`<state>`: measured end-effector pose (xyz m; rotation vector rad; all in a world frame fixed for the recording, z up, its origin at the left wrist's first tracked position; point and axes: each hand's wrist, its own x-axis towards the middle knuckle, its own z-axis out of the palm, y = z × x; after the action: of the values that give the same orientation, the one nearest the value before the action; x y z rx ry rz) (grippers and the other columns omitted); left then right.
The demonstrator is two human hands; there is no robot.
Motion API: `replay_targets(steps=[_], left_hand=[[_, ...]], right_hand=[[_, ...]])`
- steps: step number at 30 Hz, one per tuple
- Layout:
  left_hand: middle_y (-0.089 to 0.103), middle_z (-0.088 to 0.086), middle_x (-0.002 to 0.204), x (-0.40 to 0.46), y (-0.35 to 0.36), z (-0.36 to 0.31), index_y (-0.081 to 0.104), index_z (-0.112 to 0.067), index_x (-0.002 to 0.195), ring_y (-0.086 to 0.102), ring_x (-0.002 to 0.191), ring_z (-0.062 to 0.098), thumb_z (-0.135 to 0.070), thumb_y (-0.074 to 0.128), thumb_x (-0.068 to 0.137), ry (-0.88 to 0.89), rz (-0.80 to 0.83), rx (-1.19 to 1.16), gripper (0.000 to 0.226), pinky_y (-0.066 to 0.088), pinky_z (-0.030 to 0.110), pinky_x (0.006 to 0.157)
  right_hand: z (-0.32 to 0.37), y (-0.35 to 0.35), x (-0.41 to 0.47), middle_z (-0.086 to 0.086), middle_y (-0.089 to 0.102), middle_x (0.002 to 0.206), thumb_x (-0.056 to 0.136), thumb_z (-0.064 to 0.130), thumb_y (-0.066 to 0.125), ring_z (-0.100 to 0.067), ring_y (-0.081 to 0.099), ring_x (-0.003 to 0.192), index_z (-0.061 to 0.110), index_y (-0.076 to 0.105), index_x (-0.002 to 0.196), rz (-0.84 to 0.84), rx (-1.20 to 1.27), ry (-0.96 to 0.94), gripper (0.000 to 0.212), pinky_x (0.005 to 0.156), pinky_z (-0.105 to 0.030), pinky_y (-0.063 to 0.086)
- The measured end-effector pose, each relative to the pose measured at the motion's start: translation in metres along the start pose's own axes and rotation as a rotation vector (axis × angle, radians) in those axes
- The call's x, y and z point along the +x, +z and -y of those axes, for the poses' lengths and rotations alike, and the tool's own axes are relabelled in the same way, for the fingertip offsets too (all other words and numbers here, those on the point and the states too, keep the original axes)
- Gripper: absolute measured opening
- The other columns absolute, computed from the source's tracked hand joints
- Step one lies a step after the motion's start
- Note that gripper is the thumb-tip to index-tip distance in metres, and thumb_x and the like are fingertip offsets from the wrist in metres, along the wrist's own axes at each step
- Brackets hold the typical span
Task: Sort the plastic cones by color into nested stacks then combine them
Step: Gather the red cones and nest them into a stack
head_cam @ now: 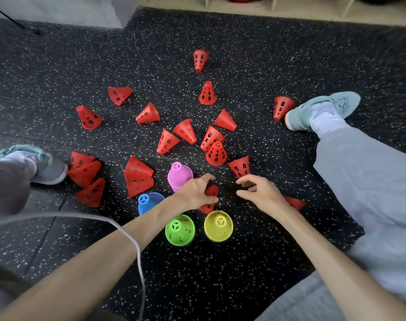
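While four colour stacks stand close, red cones wait

Left hand (197, 191) holds a red cone (211, 190); right hand (257, 191), fingers curled, holds nothing. Scattered red cones (167, 141) on the floor (243, 66) look light and stiff; grab the rim

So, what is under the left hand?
Under the left hand is a red cone, gripped in its fingers. Another red part shows below; whether it is the same cone is hidden.
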<state>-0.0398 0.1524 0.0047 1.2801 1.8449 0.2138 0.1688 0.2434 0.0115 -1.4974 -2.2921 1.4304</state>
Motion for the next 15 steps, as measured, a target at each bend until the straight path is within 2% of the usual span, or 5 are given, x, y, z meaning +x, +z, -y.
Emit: replay_targets(steps=[3,7,11,13,15], left_hand=[[0.061,0.014,0.136,0.002,0.006,0.0,0.032,-0.023,0.155,0.063,0.121,0.028,-0.031,0.074,0.093,-0.027,0.014,0.027,0.075,0.051,0.04,0.104],[0.065,0.011,0.129,0.002,0.007,0.0,0.032,-0.025,0.155,0.066,0.116,0.025,-0.022,0.078,0.089,-0.023,-0.027,0.011,0.081,0.053,0.036,0.1],[0.061,0.009,0.132,0.003,0.003,-0.005,0.032,-0.034,0.153,0.065,0.114,0.023,-0.023,0.078,0.084,0.028,-0.093,-0.061,0.083,0.051,0.037,0.103],[0.059,0.008,0.134,0.004,0.002,-0.011,0.032,-0.043,0.148,0.068,0.108,0.022,-0.028,0.077,0.08,0.067,-0.128,-0.13,0.084,0.055,0.04,0.099],[0.056,0.006,0.13,0.005,0.0,-0.02,0.033,-0.04,0.149,0.06,0.108,0.017,-0.027,0.078,0.082,0.114,-0.197,-0.155,0.082,0.051,0.033,0.095]], right_hand=[[-0.005,-0.014,0.0,0.012,0.064,0.115,0.09,0.035,0.075,-0.01,0.059,0.111,0.039,0.069,0.115,0.005,-0.122,-0.046,0.026,0.099,-0.037,0.047],[-0.011,-0.038,-0.002,0.01,0.059,0.116,0.089,0.037,0.075,-0.014,0.055,0.115,0.043,0.068,0.115,0.022,-0.196,-0.047,0.027,0.097,-0.038,0.044],[-0.022,-0.07,-0.007,0.012,0.056,0.119,0.088,0.038,0.076,-0.014,0.05,0.121,0.051,0.066,0.116,0.145,-0.256,-0.039,0.032,0.107,-0.044,0.041],[-0.027,-0.085,-0.01,0.013,0.056,0.121,0.087,0.039,0.077,-0.013,0.051,0.121,0.054,0.066,0.116,0.194,-0.298,-0.047,0.034,0.108,-0.044,0.04],[-0.032,-0.098,-0.012,0.013,0.056,0.123,0.087,0.039,0.078,-0.011,0.051,0.119,0.055,0.066,0.116,0.219,-0.361,-0.049,0.036,0.107,-0.041,0.04]])
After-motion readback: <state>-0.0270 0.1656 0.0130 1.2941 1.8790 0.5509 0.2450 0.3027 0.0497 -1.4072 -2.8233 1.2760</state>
